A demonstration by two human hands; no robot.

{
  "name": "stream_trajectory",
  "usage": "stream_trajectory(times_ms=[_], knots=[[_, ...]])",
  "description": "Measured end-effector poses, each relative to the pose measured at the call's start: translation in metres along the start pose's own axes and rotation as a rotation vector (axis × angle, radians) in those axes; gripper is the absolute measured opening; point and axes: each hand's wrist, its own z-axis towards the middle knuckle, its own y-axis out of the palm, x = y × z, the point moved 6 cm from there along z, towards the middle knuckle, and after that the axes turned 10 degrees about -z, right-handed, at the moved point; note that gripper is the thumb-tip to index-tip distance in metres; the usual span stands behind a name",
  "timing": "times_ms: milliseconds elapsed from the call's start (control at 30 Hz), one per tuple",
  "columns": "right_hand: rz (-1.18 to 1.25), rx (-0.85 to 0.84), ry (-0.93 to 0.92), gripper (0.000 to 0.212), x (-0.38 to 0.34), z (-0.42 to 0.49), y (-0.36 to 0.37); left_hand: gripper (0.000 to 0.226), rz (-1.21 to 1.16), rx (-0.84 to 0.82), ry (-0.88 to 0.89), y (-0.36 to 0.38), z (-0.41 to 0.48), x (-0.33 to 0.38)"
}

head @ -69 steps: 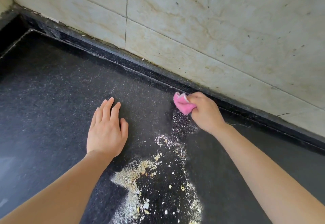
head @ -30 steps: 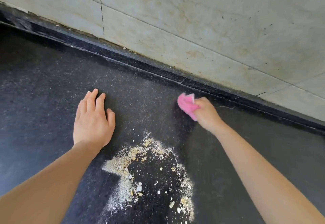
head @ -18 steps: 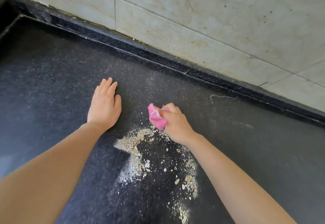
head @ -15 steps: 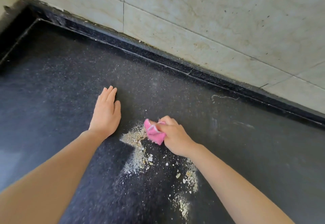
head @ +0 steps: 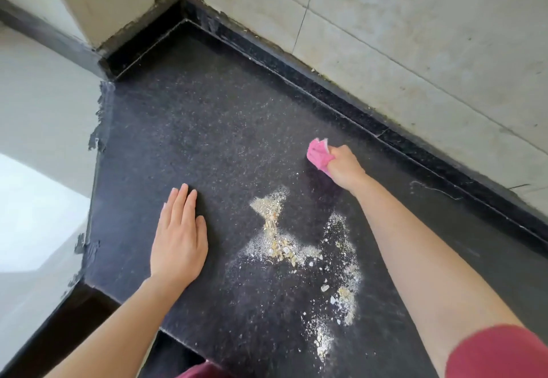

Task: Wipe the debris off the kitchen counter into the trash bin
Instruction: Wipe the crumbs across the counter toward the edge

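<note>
– Maroon fabric sleeve [head: 498,351] nearest, on the right upper arm. Debris status?
– Pale beige crumb-and-powder debris [head: 281,247] is scattered on the black speckled stone counter [head: 207,128], from near the front edge to mid-counter. Thickest clump is at its far-left end.
– Left hand?
– Left hand [head: 178,241] just left of the debris. Palm down, fingers straight and together, flat on the counter, holding nothing.
– Right?
– Right hand [head: 345,167] beyond the debris, apart from it. Fingers curled tight round a wadded pink cloth [head: 318,155], which sticks out of the fist leftward, low at the counter.
– Behind?
– Beige tiled wall [head: 415,36] past the debris, black stone upstand [head: 341,103] at its foot.
</note>
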Motion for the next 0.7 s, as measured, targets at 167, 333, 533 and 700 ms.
stream_trajectory(times_ms=[167, 333, 533, 700], knots=[[-0.204, -0.004, -0.258, 0.038, -0.064, -0.034, 0.026, 0.052, 0.035, 0.005, 0.013, -0.001, -0.002, 0.001], [-0.272, -0.133, -0.544, 0.048, -0.073, -0.089, 0.06, 0.054, 0.055, -0.038, 0.014, 0.001, -0.002, 0.0], [-0.359, -0.433, -0.635, 0.054, -0.044, -0.154, 0.081, 0.053, 0.027, -0.108, 0.003, 0.003, 0.001, -0.002], [-0.139, -0.43, -0.549, 0.056, -0.062, -0.137, 0.06, 0.055, -0.016, -0.153, -0.006, 0.002, 0.005, -0.003]])
